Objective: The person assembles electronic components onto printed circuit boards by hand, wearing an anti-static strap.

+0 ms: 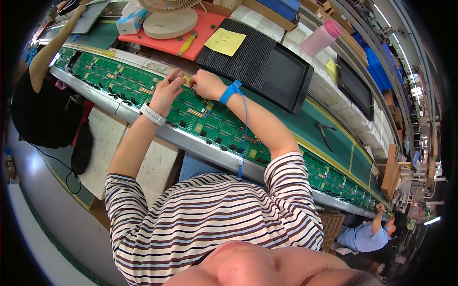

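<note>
Both hands are over a row of green circuit boards (217,125) packed with small parts, lying along a metal rail. My left hand (168,90), with a pale watch band (152,114) at its wrist, hovers over the board with its fingers bent and apart. Just right of it, my right hand (207,85) is closed, fingertips down at the board's far edge; whatever it pinches is hidden. A blue wrist strap (231,92) with a coiled cord circles my right wrist. A small yellow part (186,81) shows between the hands.
Beyond the boards lies a black tray (286,76) of dark strips with a yellow note (225,42). Pliers (325,135) rest on the green surface. Behind stand a fan (170,23), a tissue box (132,18) and a pink bottle (322,38). Co-workers sit left and far right.
</note>
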{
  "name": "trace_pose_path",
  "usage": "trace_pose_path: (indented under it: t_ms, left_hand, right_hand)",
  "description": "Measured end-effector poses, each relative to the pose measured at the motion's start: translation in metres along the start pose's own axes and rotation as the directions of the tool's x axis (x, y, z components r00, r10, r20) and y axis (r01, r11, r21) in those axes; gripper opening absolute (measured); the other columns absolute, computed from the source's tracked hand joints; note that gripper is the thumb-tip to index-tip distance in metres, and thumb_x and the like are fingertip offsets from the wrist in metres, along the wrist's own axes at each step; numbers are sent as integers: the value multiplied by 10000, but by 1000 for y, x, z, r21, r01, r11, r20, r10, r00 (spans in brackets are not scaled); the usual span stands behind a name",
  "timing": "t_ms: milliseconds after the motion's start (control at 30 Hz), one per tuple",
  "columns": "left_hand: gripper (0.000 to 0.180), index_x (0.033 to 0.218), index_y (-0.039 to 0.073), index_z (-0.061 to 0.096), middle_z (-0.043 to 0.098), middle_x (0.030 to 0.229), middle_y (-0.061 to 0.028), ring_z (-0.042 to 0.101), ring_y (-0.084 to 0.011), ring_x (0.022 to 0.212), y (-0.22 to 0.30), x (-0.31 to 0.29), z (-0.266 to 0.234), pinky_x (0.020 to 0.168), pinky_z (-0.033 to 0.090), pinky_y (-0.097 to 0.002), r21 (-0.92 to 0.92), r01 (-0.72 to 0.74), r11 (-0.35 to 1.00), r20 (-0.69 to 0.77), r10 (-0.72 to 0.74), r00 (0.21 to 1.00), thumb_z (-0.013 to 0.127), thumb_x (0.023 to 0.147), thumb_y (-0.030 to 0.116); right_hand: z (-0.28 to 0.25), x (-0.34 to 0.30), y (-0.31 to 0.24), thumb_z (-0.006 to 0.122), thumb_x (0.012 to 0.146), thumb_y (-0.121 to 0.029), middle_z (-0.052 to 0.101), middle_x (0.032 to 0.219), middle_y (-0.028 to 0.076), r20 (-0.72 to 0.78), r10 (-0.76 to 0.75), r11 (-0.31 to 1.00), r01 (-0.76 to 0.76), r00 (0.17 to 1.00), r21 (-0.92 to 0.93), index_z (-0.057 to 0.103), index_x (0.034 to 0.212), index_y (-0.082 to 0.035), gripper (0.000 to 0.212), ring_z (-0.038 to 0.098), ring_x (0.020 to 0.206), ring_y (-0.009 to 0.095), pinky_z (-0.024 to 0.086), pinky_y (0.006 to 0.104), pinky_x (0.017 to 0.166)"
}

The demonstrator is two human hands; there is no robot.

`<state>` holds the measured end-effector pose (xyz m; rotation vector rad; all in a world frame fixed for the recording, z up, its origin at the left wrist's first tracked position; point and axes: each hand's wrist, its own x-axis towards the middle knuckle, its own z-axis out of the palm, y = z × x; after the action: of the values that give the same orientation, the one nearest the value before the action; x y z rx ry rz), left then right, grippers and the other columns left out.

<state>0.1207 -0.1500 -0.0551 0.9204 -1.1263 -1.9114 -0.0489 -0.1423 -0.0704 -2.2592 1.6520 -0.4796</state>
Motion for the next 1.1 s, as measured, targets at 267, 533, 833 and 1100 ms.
trace_pose_path:
  t_ms: [267, 533, 833, 1100]
  left_hand:
    - [480, 1302, 36, 268, 374, 1290, -102, 391, -181, 1156, 3, -2, 2, 929, 309, -295, 27, 15, 1000, -1, -15, 1000, 446, 884, 191]
    - [444, 1277, 27, 318, 405, 1263, -100, 421, -153, 1109, -3, -1, 9, 897, 341, -260, 28, -87, 996, -47, 88, 995, 450, 881, 179]
    - [528, 1270, -23, 287, 459, 1173, -116, 465, -192, 1035, -10, -5, 18, 886, 349, -266, 9, -267, 964, 3, 267, 964, 511, 847, 199]
    - [701, 1285, 21, 275, 413, 1228, -200, 370, -303, 1170, 10, -25, -52, 982, 159, -533, 968, 49, -245, 107, 582, 806, 438, 800, 501]
  right_hand:
    - [-4, -5, -14, 511, 699, -117, 543, 851, 124, 13, 25, 995, -23, 1000, -99, 628, 773, -97, 140, 561, 798, 277, 461, 373, 693]
    - [-10, -18, -39, 585, 716, -122, 529, 787, 99, -236, -43, 973, 94, 971, 211, 560, 881, -38, 187, 558, 684, 243, 460, 322, 622]
    - [-12, -10, -37, 583, 777, -99, 537, 750, -12, 97, 190, 397, -167, 977, 902, 556, 882, -41, 122, 470, 624, 58, 399, 190, 579]
    - [-9, 7, -3, 523, 794, -104, 562, 666, 30, 98, 233, 676, -233, 968, 699, 626, 866, -30, 147, 513, 602, 102, 422, 234, 555]
